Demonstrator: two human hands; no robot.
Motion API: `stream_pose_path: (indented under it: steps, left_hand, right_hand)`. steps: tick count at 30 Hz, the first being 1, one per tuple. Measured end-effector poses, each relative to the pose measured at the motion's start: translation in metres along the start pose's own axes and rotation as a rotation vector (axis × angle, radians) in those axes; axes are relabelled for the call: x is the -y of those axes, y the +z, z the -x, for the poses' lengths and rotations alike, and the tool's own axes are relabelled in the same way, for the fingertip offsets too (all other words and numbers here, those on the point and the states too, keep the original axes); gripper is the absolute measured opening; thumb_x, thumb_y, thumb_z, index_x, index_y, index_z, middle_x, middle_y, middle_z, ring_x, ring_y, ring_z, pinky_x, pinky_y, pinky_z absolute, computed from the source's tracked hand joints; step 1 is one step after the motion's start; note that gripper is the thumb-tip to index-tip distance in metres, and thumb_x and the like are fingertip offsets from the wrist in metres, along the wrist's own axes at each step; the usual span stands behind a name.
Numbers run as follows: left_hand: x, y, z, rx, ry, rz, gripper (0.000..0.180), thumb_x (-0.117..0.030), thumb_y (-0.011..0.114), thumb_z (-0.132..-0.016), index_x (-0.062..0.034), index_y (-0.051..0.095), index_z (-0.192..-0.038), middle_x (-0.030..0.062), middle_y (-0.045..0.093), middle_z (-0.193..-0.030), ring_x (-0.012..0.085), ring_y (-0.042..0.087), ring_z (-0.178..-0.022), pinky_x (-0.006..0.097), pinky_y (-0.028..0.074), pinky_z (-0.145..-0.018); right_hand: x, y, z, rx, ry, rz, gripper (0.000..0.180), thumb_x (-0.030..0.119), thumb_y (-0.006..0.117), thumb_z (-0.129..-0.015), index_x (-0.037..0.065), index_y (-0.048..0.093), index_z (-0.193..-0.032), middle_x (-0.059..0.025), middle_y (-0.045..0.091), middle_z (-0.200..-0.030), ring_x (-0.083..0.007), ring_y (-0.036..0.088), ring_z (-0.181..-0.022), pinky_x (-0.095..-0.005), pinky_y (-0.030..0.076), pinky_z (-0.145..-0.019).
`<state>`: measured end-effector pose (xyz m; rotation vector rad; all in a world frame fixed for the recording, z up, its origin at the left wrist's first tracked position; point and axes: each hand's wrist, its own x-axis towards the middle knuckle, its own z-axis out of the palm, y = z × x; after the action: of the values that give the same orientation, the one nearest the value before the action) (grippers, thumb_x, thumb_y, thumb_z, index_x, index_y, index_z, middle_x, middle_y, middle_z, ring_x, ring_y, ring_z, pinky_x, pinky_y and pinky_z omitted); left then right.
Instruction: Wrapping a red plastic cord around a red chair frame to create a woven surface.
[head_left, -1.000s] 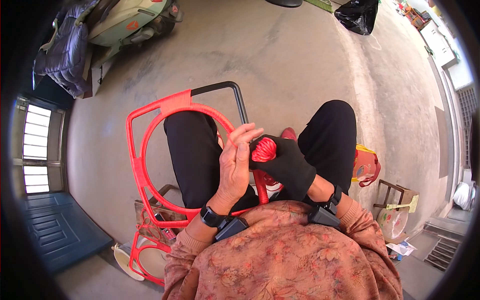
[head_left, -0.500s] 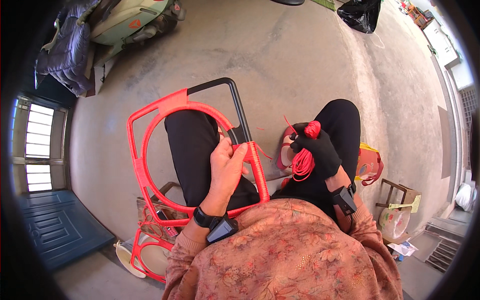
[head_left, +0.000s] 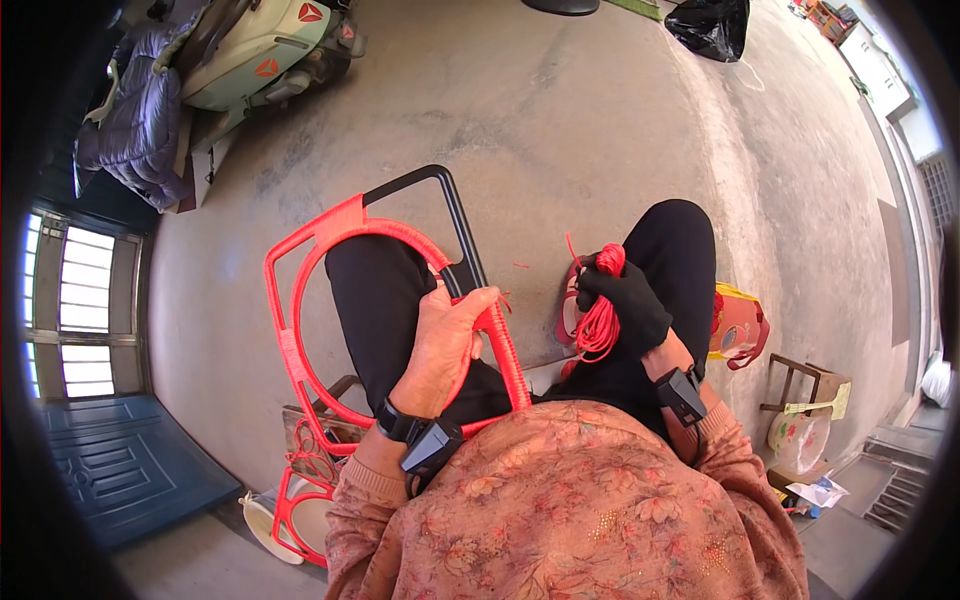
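1. While my left hand [head_left: 445, 325] is closed on the frame [head_left: 508, 352], thumb lying over its right-hand bar, I can't see all the fingertips underneath.
2. That bar's long axis runs fore-aft through my left grip: bare black stretch [head_left: 462, 228] ahead of it, red-wrapped stretch behind, toward my belly.
3. My right hand [head_left: 635, 308], black-gloved, is curled around the red cord bundle [head_left: 598, 328]; loops hang out on the grip's left side, trailing back toward me. One loose end sticks up ahead of the fingers.
4. Key relation: bundle sits right of my left grip, roughly level, clear gap between. Left hand is nearer the wrap's edge.
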<state>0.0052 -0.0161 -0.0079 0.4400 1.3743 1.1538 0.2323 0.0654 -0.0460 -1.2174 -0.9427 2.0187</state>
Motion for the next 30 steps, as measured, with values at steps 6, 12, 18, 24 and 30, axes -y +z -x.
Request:
stream_pose_path:
  steps: [6, 12, 18, 24, 30]
  left_hand:
    - [-0.014, 0.01, 0.012, 0.081, 0.073, -0.11, 0.015, -0.012, 0.067, -0.084, -0.0022, 0.055, -0.085, -0.0001, 0.057, -0.067, 0.0037, 0.041, -0.04, 0.02, 0.032, -0.033]
    - [-0.082, 0.034, 0.039, 0.299, 0.189, -0.249, 0.014, -0.012, 0.068, -0.082, -0.0019, 0.06, -0.087, -0.0033, 0.057, -0.067, 0.0013, 0.043, -0.047, 0.018, 0.031, -0.041]
    - [-0.136, 0.055, 0.07, 0.619, 0.399, -0.116, 0.018, -0.006, 0.066, -0.077, -0.0001, 0.059, -0.092, 0.0048, 0.062, -0.075, 0.0085, 0.058, -0.065, 0.024, 0.048, -0.061]
    - [-0.14, 0.044, 0.072, 0.705, 0.525, 0.03, 0.036, -0.007, 0.069, -0.072, 0.0041, 0.053, -0.103, 0.0065, 0.063, -0.074, 0.0115, 0.062, -0.065, 0.025, 0.049, -0.06]
    - [-0.135, 0.037, 0.078, 0.755, 0.59, 0.169, 0.046, -0.02, 0.07, -0.073, 0.0048, 0.05, -0.106, 0.0069, 0.059, -0.064, 0.0115, 0.059, -0.058, 0.022, 0.043, -0.049]
  right_hand:
    - [0.006, 0.005, 0.002, -0.077, -0.017, -0.146, 0.019, 0.015, 0.064, -0.086, 0.001, 0.057, -0.097, -0.0045, 0.059, -0.08, -0.0122, 0.059, -0.068, -0.0267, 0.048, -0.062]
    - [0.004, -0.005, -0.002, -0.073, -0.07, -0.21, 0.017, 0.016, 0.063, -0.086, 0.003, 0.057, -0.095, -0.0035, 0.058, -0.079, -0.0117, 0.058, -0.064, -0.0263, 0.048, -0.06]
    - [0.0, -0.004, -0.007, -0.143, -0.083, -0.225, 0.017, 0.017, 0.063, -0.088, 0.004, 0.057, -0.096, -0.003, 0.058, -0.077, -0.0122, 0.058, -0.061, -0.0274, 0.049, -0.058]
    - [-0.001, -0.008, -0.007, -0.135, -0.113, -0.301, 0.017, 0.019, 0.063, -0.088, 0.005, 0.056, -0.096, -0.003, 0.058, -0.076, -0.0121, 0.058, -0.062, -0.0264, 0.049, -0.056]
    - [0.001, -0.006, -0.006, -0.137, -0.102, -0.273, 0.015, 0.017, 0.064, -0.087, 0.005, 0.057, -0.094, -0.0031, 0.058, -0.075, -0.0121, 0.058, -0.059, -0.0261, 0.048, -0.054]
